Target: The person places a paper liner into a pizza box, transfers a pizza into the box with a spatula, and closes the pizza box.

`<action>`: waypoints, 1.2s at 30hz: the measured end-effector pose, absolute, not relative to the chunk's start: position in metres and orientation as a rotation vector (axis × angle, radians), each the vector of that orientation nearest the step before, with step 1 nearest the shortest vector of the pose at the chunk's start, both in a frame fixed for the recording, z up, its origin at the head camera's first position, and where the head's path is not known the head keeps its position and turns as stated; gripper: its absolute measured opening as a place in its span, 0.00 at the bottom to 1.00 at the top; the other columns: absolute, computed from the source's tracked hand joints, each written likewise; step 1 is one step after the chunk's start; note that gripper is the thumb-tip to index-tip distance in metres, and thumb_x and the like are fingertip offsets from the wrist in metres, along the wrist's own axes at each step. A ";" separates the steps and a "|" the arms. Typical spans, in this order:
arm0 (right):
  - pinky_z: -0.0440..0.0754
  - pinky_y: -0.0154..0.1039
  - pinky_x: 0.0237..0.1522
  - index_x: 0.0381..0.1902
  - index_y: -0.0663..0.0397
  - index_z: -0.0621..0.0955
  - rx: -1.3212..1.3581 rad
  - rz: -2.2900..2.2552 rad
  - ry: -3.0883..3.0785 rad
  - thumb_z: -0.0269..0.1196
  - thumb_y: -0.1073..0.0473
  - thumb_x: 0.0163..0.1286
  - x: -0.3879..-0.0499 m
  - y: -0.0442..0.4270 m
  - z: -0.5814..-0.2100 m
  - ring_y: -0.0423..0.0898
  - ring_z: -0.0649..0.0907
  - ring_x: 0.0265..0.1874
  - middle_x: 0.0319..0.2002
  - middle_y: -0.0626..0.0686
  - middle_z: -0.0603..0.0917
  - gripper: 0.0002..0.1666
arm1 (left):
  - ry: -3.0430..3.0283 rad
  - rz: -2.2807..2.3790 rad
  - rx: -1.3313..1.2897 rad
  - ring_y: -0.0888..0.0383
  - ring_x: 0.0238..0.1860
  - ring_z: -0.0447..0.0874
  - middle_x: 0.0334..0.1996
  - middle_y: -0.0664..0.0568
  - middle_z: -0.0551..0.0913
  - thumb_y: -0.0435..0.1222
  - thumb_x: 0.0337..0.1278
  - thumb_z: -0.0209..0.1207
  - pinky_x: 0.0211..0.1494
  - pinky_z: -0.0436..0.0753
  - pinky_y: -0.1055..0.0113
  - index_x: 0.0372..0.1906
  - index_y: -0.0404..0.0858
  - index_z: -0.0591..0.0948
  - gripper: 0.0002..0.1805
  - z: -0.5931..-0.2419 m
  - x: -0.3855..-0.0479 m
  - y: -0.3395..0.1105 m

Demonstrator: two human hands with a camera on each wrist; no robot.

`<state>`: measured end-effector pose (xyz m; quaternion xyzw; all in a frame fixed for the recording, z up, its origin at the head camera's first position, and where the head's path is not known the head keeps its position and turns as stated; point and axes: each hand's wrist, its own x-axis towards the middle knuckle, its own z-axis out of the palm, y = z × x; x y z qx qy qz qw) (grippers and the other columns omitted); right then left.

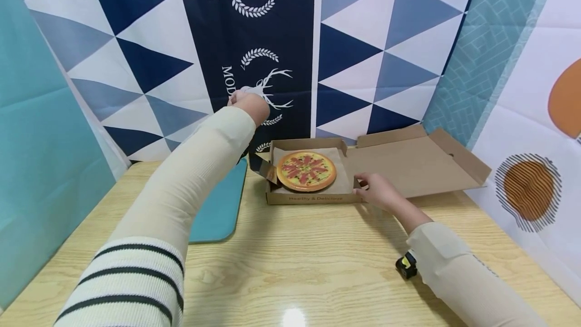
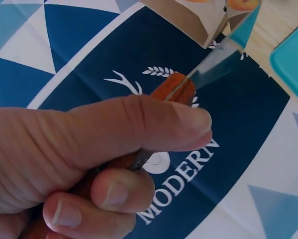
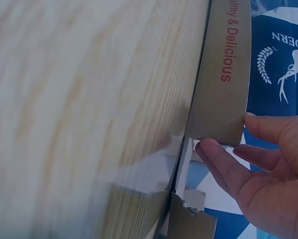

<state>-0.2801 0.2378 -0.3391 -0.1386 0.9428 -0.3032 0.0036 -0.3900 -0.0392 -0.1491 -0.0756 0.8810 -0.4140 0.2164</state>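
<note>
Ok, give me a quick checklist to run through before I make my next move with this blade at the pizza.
1. Handle held: ok, the left fingers wrap round the wooden handle.
2. Box held: ok, the right fingers hold its front right corner.
3. Lid open: ok, laid out to the box's right.
4. Pizza flat: ok, on the paper liner inside the box.
5. Blade under the pizza: cannot tell, it is at the left edge but its tip is unclear.
6. Teal tray fully visible: not ok, the left sleeve hides part.
</note>
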 end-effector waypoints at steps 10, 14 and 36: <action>0.83 0.50 0.44 0.63 0.81 0.65 -0.439 -0.968 2.938 0.59 0.66 0.71 -0.284 0.236 -0.338 0.67 0.79 0.50 0.52 0.77 0.75 0.29 | 2.479 -1.229 -0.101 0.62 0.18 0.67 0.23 0.53 0.70 0.37 0.68 0.49 0.28 0.71 0.74 0.40 0.38 0.77 0.09 -0.117 -0.333 -0.036; 0.82 0.51 0.45 0.62 0.82 0.66 -0.461 -0.938 2.958 0.59 0.67 0.70 -0.285 0.235 -0.339 0.67 0.79 0.50 0.51 0.76 0.76 0.29 | 2.525 -1.104 -0.171 0.61 0.25 0.71 0.34 0.52 0.73 0.44 0.64 0.57 0.34 0.75 0.73 0.53 0.40 0.78 0.17 -0.118 -0.334 -0.054; 0.84 0.47 0.41 0.63 0.81 0.65 -0.441 -1.019 2.906 0.59 0.68 0.70 -0.282 0.237 -0.339 0.64 0.81 0.46 0.49 0.77 0.77 0.29 | 2.783 -0.008 0.425 0.61 0.12 0.59 0.11 0.57 0.63 0.38 0.55 0.66 0.20 0.64 0.67 0.18 0.43 0.80 0.12 -0.180 -0.324 -0.175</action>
